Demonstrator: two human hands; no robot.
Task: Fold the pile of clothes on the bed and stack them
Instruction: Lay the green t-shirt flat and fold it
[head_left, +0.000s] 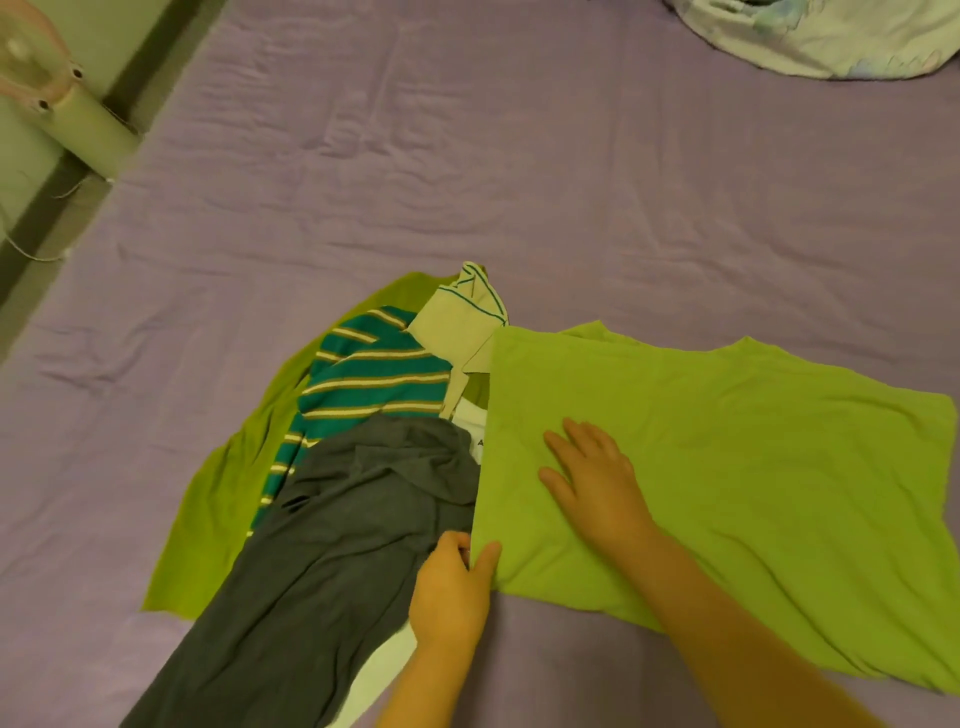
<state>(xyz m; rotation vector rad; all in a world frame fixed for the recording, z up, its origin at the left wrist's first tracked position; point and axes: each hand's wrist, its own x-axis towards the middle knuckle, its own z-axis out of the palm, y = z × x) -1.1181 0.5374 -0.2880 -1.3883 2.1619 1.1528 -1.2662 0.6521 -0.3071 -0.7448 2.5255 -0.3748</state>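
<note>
On the bed (519, 156): green T-shirt (727, 441) beside pile (363, 441)
Left hand (452, 587): fingers pinch the shirt's folded edge
Right hand (597, 483): fingers spread, flat on shirt

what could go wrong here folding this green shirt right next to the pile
1. The green shirt has its left edge lying over the unfolded pile, touching the grey garment. The left hand pinching that edge might catch the grey fabric and drag it along.
2. The right hand only presses flat near the fold; the wrinkled far side could bunch and give an uneven fold.
</note>
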